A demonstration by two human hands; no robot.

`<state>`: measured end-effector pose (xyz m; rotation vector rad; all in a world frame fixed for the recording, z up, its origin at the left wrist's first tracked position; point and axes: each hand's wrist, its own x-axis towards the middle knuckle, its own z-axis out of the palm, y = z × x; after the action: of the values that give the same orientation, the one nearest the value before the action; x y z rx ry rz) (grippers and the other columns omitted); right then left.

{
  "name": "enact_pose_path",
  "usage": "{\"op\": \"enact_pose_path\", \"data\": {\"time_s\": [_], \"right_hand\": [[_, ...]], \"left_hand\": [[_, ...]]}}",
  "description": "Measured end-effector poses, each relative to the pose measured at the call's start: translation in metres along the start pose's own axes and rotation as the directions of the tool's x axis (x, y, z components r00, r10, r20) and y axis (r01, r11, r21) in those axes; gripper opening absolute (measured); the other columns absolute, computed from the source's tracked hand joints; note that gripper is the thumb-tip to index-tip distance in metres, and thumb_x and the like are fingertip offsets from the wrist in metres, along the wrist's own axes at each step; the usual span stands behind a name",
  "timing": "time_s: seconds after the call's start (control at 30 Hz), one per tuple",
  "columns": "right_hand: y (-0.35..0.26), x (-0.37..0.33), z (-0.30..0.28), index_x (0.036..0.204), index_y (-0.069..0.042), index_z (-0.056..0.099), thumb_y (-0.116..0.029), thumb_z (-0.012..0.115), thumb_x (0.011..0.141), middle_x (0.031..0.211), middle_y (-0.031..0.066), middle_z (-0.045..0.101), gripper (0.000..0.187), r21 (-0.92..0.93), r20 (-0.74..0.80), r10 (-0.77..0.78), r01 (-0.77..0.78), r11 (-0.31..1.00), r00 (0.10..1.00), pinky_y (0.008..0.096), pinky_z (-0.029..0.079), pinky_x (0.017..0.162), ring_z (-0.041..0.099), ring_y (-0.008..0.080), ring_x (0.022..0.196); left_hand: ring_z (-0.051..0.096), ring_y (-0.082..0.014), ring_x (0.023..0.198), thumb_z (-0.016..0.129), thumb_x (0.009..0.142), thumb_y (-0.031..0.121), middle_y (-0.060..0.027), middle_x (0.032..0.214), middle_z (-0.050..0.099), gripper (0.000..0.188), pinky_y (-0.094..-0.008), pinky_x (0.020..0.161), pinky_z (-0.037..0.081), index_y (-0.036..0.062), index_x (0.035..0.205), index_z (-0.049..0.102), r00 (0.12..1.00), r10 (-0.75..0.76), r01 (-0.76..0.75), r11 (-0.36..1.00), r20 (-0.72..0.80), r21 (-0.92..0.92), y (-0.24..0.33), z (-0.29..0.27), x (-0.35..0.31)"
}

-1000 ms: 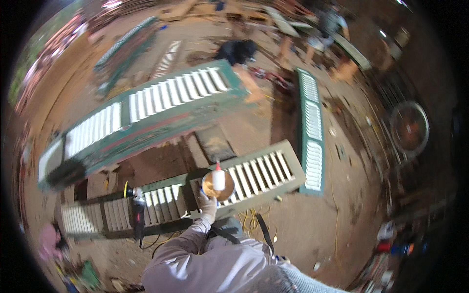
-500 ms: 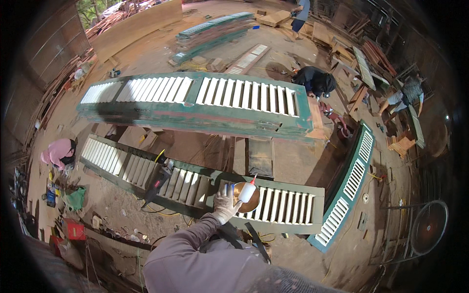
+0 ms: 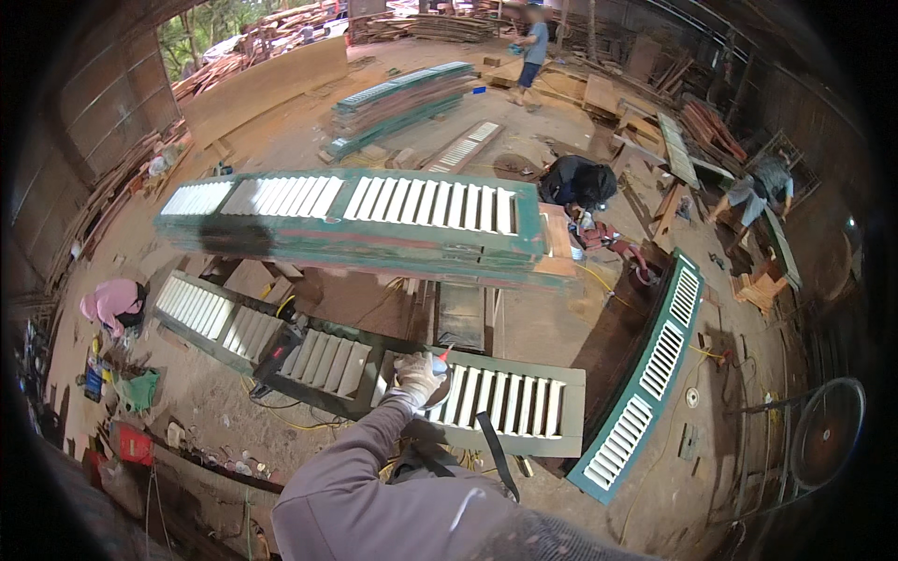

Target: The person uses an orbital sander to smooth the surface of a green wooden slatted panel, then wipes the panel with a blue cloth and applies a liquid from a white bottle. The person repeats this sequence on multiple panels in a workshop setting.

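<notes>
My left hand (image 3: 417,376), in a pale glove, is closed round a small white bottle (image 3: 440,364) with a red pointed nozzle. Beneath the bottle, a round brown dish (image 3: 438,396) shows only in part. Whether my fingers also grip its rim, I cannot make out. Both are above a louvred shutter (image 3: 574,411) with a dark green-grey frame and pale slats, lying flat before me. A black power tool (image 3: 277,361) rests across this shutter, left of my hand. My right hand is out of sight.
Beyond lies a stack of green shutters (image 3: 374,254); another green shutter (image 3: 645,379) stretches along the right. A dark strap (image 3: 496,456) sticks up near me. Several people work around the shop; one in pink (image 3: 114,304) crouches at left. Yellow cord (image 3: 299,426) trails along the floor.
My left hand and the bottle have shifted slightly left, and the glove now covers more of bottle and dish. The view has tilted up. The far person has straightened.
</notes>
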<state>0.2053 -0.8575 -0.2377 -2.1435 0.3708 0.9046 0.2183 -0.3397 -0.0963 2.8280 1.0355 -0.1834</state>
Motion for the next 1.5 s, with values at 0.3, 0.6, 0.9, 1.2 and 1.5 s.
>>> {"op": "enact_pose_path", "data": {"time_s": [0.3,0.6,0.9,1.2,1.5], "right_hand": [[0.170,0.011,-0.005,0.114,-0.003,0.070,-0.048,0.078,0.087,0.103,0.0180,0.076,0.053,-0.205,-0.182,-0.316,0.278,0.938,0.931,0.0436,0.058,0.082,0.074,0.0323,0.091],[-0.188,-0.105,-0.034,0.146,-0.002,0.051,-0.036,0.088,0.080,0.125,0.0187,0.067,0.083,-0.020,-0.002,-0.694,0.694,0.720,0.720,0.0432,0.056,0.092,0.070,0.0313,0.101],[-0.275,-0.101,0.035,0.146,-0.003,0.049,-0.018,0.085,0.079,0.127,0.0233,0.066,0.077,-0.079,0.125,-0.828,0.837,0.541,0.547,0.0451,0.056,0.096,0.068,0.0387,0.114],[-0.248,-0.120,0.017,0.131,0.001,0.054,-0.011,0.086,0.084,0.104,0.0083,0.069,0.059,0.266,-0.102,-0.536,0.542,0.797,0.838,0.0265,0.056,0.075,0.066,0.0117,0.089],[-0.207,-0.146,0.011,0.128,-0.002,0.057,-0.012,0.086,0.084,0.104,0.0053,0.067,0.053,0.217,-0.385,-0.355,0.458,0.862,0.852,0.0279,0.055,0.076,0.065,0.0125,0.088]], "left_hand": [[0.065,-0.0363,0.115,0.088,0.064,0.059,-0.0162,0.122,0.069,0.086,-0.0508,0.099,0.048,0.0089,0.129,0.060,0.967,-0.217,0.171,0.941,-0.133,-0.294,0.020,-0.005,-0.007],[0.067,-0.0357,0.098,0.094,0.062,0.047,-0.0145,0.103,0.071,0.074,-0.0495,0.089,0.051,0.0080,0.118,0.068,0.931,-0.025,-0.237,0.718,-0.364,-0.655,0.050,-0.021,-0.107],[0.069,-0.0380,0.097,0.093,0.070,0.039,-0.0192,0.105,0.072,0.070,-0.0495,0.089,0.053,0.0012,0.123,0.065,0.891,0.300,-0.453,0.526,-0.342,-0.720,0.104,-0.057,-0.146],[0.069,-0.0334,0.112,0.068,0.091,0.060,-0.0185,0.123,0.072,0.072,-0.0442,0.097,0.054,0.0108,0.143,0.060,0.983,0.146,-0.183,0.848,-0.113,-0.498,-0.019,-0.020,-0.073],[0.065,-0.0330,0.107,0.072,0.085,0.056,-0.0061,0.119,0.072,0.047,-0.0485,0.089,0.052,0.0224,0.117,0.077,0.934,0.336,-0.321,0.939,-0.125,0.125,-0.063,0.035,0.021]]}}
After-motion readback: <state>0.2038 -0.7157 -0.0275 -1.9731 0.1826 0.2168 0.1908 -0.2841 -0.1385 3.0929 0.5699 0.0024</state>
